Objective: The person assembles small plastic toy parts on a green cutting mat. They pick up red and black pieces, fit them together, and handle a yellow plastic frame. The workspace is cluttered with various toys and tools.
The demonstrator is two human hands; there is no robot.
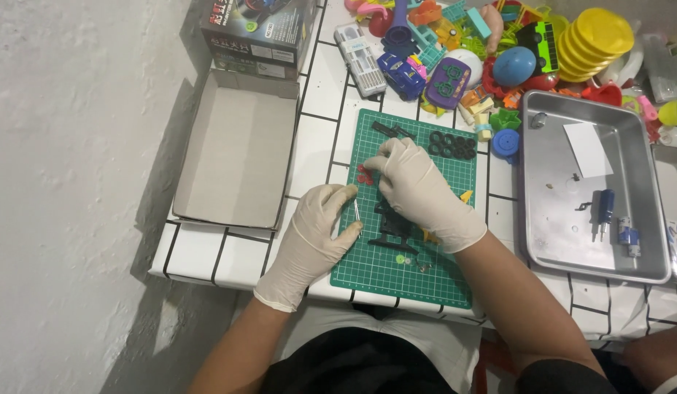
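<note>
The right hand (419,186), in a pale glove, reaches across the green cutting mat (455,281) with its fingertips pinched over a cluster of small red parts (365,175) at the mat's left edge; whether one is actually gripped I cannot tell. The left hand (316,233) is curled around a thin metal rod (357,210), held upright between thumb and fingers. Just near of the right hand lies a black toy chassis (392,228), stripped bare. Black tyres (452,144) sit in rows at the mat's far side, off the frame, so the work looks roughly midway. Right of the mat, a steel tray (645,266) holds small batteries and bits.
</note>
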